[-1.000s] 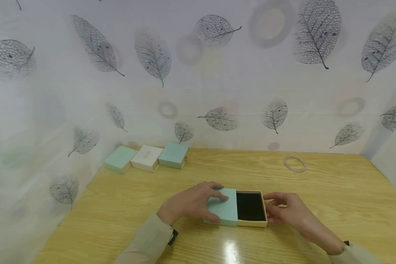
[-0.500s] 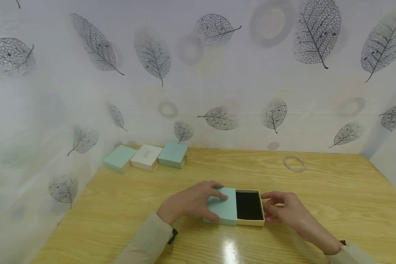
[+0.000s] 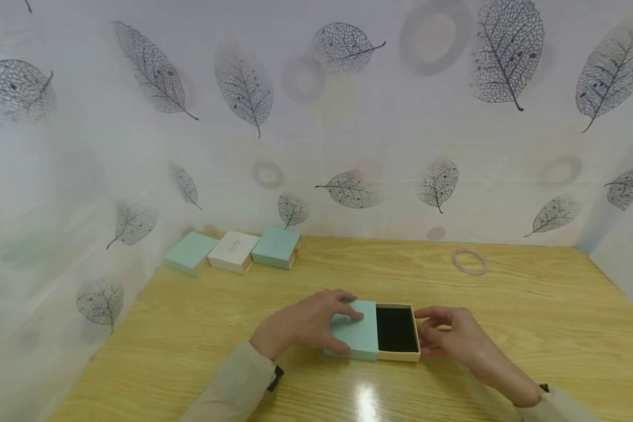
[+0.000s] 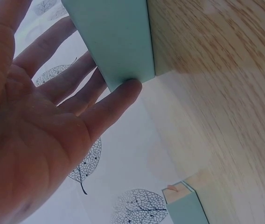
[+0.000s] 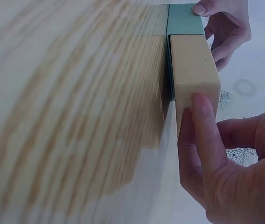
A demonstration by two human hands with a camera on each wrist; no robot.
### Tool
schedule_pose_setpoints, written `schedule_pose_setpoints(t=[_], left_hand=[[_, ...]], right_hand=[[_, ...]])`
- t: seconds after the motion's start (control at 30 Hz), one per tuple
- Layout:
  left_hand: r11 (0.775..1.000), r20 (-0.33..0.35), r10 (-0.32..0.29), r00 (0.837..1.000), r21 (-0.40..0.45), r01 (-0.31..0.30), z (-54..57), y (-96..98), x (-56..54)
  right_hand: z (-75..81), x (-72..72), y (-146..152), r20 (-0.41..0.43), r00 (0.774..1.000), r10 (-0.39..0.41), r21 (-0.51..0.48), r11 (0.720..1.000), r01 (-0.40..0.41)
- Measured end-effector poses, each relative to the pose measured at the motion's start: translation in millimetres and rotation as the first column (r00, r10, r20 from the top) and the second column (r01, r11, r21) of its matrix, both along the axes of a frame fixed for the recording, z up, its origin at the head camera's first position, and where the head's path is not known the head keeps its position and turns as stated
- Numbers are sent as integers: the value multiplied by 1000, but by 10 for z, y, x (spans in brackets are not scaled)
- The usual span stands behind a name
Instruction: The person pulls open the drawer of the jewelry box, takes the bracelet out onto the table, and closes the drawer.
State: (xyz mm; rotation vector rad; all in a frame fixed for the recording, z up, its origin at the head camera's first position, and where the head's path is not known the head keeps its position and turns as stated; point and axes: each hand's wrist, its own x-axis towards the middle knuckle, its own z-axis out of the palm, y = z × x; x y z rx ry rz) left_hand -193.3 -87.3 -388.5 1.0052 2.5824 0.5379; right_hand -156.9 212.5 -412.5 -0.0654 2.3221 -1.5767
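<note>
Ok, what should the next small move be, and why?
I'd have the right hand ease the cream tray slightly further into the mint sleeve. One right fingertip already touches the tray's outer end, the tray sticks out a little less than a second ago, and the left hand holds the sleeve, likely steadying it.

Close wrist views, shared teal box (image 3: 370,335)

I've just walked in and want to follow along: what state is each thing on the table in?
Front teal box, partly open.
Its tray, partly slid out, black lining showing.
Back left teal box, looks closed.
White box, looks closed.
Back right teal box, looks closed.
Ring, lying flat.
</note>
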Motion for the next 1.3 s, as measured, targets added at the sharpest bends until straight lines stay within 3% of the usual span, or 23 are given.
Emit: schedule_pose_setpoints(t=[0.4,1.07,1.3], left_hand=[[1000,10,7,1000,11,-7,4,8,0],[1000,-4,26,1000,-10,-26,26,42,-7],[999,-12,36,999,-17,-36,45,54,-4]], right_hand=[[-1,6,-5,-14,999,41,-26,999,-42],[4,7,-71,-3,1000,11,-10,1000,-11],[7,3,-64,-20,999,40,-15,999,-41]])
